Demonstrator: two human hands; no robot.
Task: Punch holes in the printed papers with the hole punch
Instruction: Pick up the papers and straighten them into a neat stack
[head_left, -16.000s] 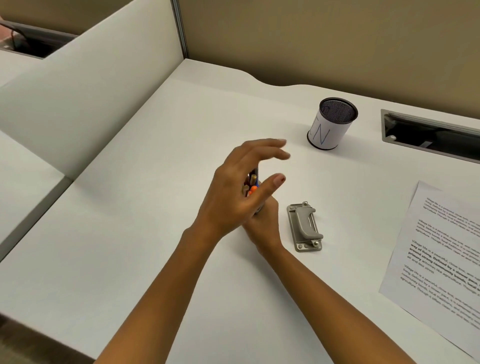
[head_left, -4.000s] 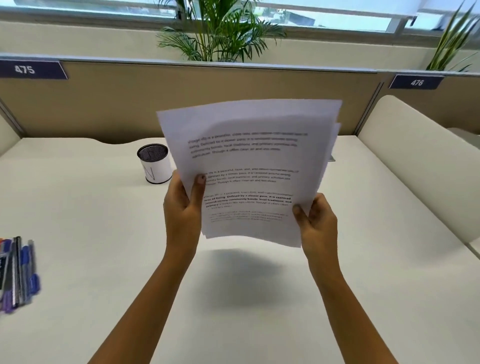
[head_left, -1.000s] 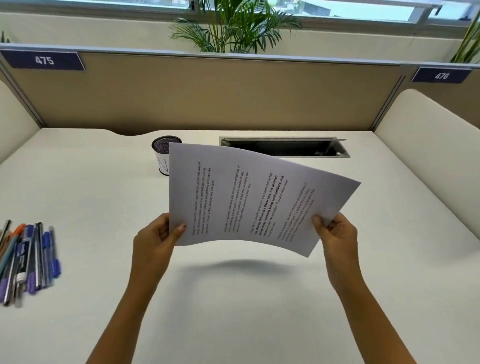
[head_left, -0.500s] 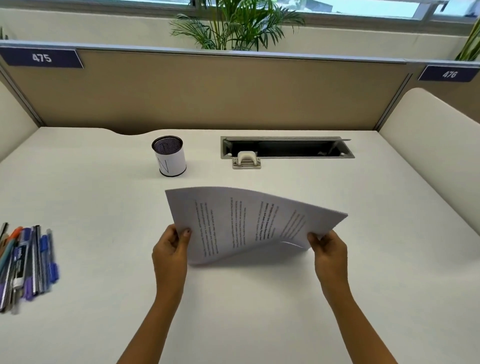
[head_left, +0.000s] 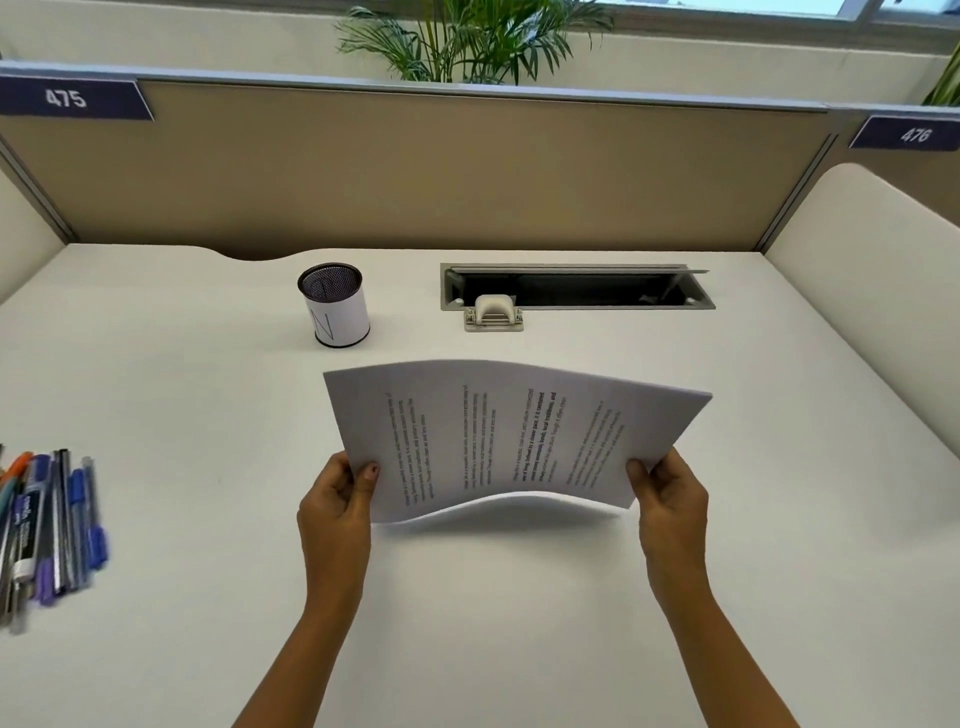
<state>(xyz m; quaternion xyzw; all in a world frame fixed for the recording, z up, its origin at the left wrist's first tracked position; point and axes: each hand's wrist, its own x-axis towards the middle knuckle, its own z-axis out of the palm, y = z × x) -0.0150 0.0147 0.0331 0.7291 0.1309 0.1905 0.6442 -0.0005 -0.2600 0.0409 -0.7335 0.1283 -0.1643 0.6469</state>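
I hold the printed papers (head_left: 498, 441) w/ both hands, text turned sideways, stack bowed up in the middle above the desk (head_left: 519, 623). My left hand (head_left: 337, 506) pinches the near-left corner, thumb on top; my right hand (head_left: 670, 499) pinches the near-right corner. Hole punch (head_left: 493, 313) sits well beyond the papers, just in front of the cable tray (head_left: 576, 288). Mesh cup (head_left: 334, 304) beyond my left hand; pens (head_left: 47, 530) far to its left.

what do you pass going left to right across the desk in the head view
pens → left hand → printed papers → right hand
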